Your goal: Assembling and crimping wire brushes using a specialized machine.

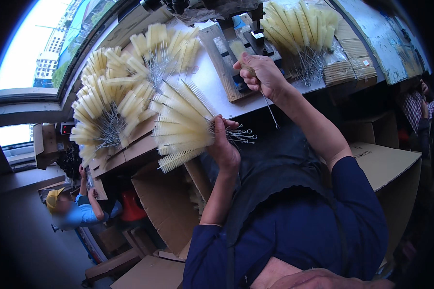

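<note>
In my left hand [223, 144] is a fanned bunch of cream-bristled bottle brushes [181, 123], their twisted wire handles ending in small loops to the right of my fingers. My right hand [263, 74] is closed around a single bottle brush [270, 108]; its wire handle hangs below the fist with the loop at the bottom. Bristles show at the top of that fist, next to a metal fixture [253, 41] set on a wooden block [219, 62]. My fingers partly hide this brush, so I cannot tell whether its tip touches the fixture.
Piles of similar brushes [108, 101] cover the bench's left side, and another pile [301, 29] lies right of the fixture. Flattened cardboard [354, 53] is stacked at the right. Open cartons [164, 207] stand below the bench. A person in a yellow cap [77, 209] sits at far left.
</note>
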The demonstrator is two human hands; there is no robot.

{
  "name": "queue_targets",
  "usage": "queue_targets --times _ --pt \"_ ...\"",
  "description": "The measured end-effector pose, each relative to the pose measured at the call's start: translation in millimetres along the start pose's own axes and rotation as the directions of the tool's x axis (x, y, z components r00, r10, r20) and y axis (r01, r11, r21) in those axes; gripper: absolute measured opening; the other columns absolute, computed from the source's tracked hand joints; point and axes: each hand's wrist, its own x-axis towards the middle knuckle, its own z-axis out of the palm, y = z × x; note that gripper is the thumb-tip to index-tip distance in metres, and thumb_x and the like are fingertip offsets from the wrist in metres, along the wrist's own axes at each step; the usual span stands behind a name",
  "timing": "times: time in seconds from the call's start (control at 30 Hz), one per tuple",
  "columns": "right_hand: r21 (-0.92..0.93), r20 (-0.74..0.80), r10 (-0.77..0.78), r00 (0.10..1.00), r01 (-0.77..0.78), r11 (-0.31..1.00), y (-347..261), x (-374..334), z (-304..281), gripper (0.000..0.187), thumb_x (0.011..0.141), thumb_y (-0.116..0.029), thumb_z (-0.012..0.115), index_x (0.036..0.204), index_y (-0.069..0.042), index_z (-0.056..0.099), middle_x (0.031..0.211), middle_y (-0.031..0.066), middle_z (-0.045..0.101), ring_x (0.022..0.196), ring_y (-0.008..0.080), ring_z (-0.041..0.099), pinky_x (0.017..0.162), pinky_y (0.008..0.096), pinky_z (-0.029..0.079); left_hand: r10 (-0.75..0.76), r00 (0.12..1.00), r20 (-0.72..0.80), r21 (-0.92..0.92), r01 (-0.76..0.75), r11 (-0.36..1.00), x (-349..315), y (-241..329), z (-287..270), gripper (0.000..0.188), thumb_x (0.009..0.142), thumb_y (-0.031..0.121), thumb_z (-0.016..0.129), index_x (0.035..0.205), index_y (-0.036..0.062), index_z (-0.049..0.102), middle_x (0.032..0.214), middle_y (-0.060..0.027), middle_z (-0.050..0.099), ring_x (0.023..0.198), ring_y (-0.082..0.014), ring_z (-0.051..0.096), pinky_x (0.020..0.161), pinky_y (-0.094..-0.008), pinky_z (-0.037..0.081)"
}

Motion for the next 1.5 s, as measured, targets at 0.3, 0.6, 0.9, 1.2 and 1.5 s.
queue_targets --times 0.3,0.6,0.9,1.2,1.5 --pt "0.040 0.020 0.094 0.995 -0.095 0.995 -15.1 18.1 -3.5 0.046 0.106 -0.038 0.044 0.103 0.004 0.060 0.076 0.0035 0.057 0.053 0.0057 0.046 0.043 0.0180 0.039 -0.074 0.996 0.044 -0.061 0.077 0.995 11.1 -10.6 6.2 0.013 0.099 0.012 0.058 0.104 -0.0007 0.060 0.088 -0.0066 0.061 0.076 -0.0158 0.062 0.068 -0.0348 0.059" --pt "0.220 0.075 0.125 0.989 -0.138 0.966 -42.4 2.1 23.3 0.076 0.095 -0.058 0.052 0.129 0.010 0.046 0.101 0.0177 0.069 0.075 0.0197 0.070 0.058 0.0344 0.061 -0.079 0.997 0.011 -0.072 0.079 0.994 11.8 -9.2 0.8 0.014 0.100 0.011 0.056 0.105 -0.0015 0.059 0.086 -0.0070 0.061 0.075 -0.0149 0.061 0.068 -0.0333 0.059" --pt "0.277 -0.027 0.164 0.986 -0.150 0.949 -10.0 18.9 39.0 0.021 0.094 -0.019 0.057 0.096 0.002 0.059 0.091 0.0142 0.063 0.089 0.0268 0.068 0.070 0.0433 0.062 -0.014 0.999 -0.030 -0.020 0.013 1.000 9.4 -2.3 5.0 0.013 0.099 0.008 0.059 0.107 -0.0017 0.059 0.083 -0.0064 0.060 0.072 -0.0133 0.060 0.066 -0.0332 0.059" --pt "0.535 0.064 0.141 0.988 -0.153 0.831 5.7 9.5 44.3 0.047 0.098 -0.036 0.057 0.116 0.007 0.048 0.124 0.0232 0.053 0.107 0.0357 0.063 0.090 0.0486 0.057 0.033 0.998 0.054 0.055 -0.036 0.998 8.8 -9.2 1.4 0.014 0.098 0.007 0.059 0.107 -0.0040 0.059 0.092 -0.0091 0.062 0.072 -0.0142 0.062 0.066 -0.0320 0.058" --pt "0.545 -0.073 0.166 0.983 -0.100 0.832 12.3 17.7 48.9 0.042 0.104 -0.033 0.041 0.123 0.004 0.044 0.119 0.0250 0.059 0.108 0.0377 0.063 0.091 0.0507 0.056 -0.005 1.000 0.007 0.143 0.004 0.990 -0.8 -19.9 -11.5 0.016 0.096 0.006 0.061 0.108 -0.0052 0.059 0.096 -0.0116 0.063 0.071 -0.0149 0.063 0.065 -0.0302 0.058"
